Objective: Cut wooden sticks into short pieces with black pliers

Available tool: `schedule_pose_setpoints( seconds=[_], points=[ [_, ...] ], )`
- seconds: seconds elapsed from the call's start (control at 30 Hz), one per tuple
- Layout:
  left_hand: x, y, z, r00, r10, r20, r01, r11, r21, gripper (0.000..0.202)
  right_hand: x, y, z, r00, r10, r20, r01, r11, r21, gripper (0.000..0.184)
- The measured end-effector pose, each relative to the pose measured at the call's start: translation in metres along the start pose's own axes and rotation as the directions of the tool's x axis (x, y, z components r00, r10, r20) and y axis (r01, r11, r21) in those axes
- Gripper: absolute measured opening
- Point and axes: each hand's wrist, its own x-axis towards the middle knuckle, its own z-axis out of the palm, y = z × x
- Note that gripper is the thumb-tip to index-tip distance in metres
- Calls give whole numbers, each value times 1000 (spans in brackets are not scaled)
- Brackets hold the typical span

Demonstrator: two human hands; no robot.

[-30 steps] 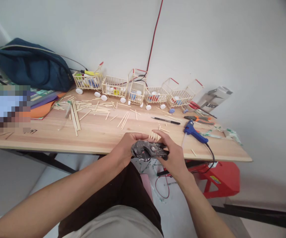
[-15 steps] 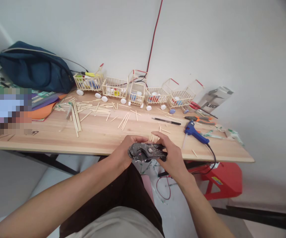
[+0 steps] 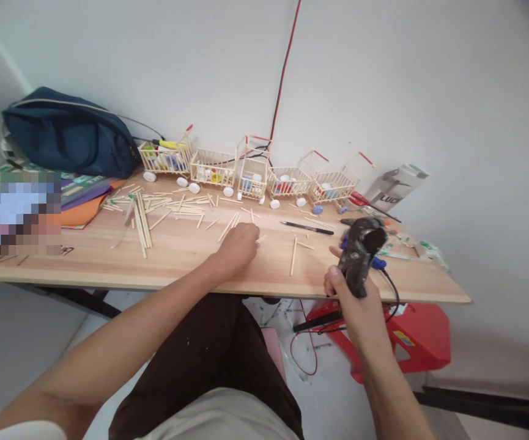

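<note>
My left hand (image 3: 237, 247) is closed above the tabletop, close to a few thin wooden sticks (image 3: 229, 226). A short pale wooden stick (image 3: 261, 240) pokes out on the right of its fingertips; the rest of its grip is hidden. My right hand (image 3: 353, 293) is wrapped round a worn black plier-like cutter (image 3: 359, 253), held upright at the table's front edge. The cutter partly covers a blue glue gun (image 3: 378, 263). Between my hands, a longer stick (image 3: 293, 256) and a shorter one (image 3: 305, 245) lie on the wood.
Several small stick-built shopping carts (image 3: 213, 168) line the wall. Many loose sticks (image 3: 186, 208) lie at left centre. A pen (image 3: 307, 228), orange-handled pliers (image 3: 392, 226) and a box (image 3: 399, 186) are to the right. A blue bag (image 3: 71, 134) sits at left, a red stool (image 3: 422, 336) below.
My hands have moved apart. The right one carried the cutter right and turned it upright; the left moved forward to the sticks. A longer stick now shows between them on the table.
</note>
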Motion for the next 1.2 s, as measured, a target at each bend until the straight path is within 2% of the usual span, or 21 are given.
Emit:
schedule_pose_setpoints(
  seconds=[0.1,0.23,0.43,0.6,0.77,0.87,0.93,1.0,1.03,1.1,1.13,1.2],
  points=[
    [3,9,4,999,-4,50,0,995,97,21,0,-1,-6,997,66,29,-69,991,116,52],
    [5,13,2,995,-31,98,13,984,180,23,0,2,-10,996,82,27,-85,984,155,52],
    [3,13,3,997,-66,49,52,967,248,24,0,12,-10,991,135,23,-137,982,133,49],
    [1,20,2,993,-111,26,99,952,289,28,-1,5,-6,990,140,31,-143,980,137,50],
    [0,27,1,991,-129,18,119,953,277,29,-3,-2,-4,987,160,24,-161,981,103,50],
    [0,24,0,990,-143,2,137,953,269,28,-2,-3,-3,985,166,34,-169,980,101,52],
    [-1,19,-2,988,-144,-47,151,958,242,27,-1,-2,-1,984,174,37,-177,978,110,52],
    [-3,14,-6,983,-109,-150,130,982,134,25,0,-1,1,983,181,42,-185,974,127,50],
    [-6,12,-8,976,-89,-201,97,995,27,24,0,0,2,982,183,46,-188,972,143,48],
    [-15,14,-10,970,-98,-221,27,953,-303,24,0,1,7,982,180,62,-188,966,177,44],
    [-21,16,-10,978,-121,-171,21,868,-495,24,-1,2,11,981,178,77,-189,963,190,42],
    [-37,24,-7,991,-132,36,109,602,-791,23,-5,2,20,978,170,117,-192,958,213,39]
  ],
)
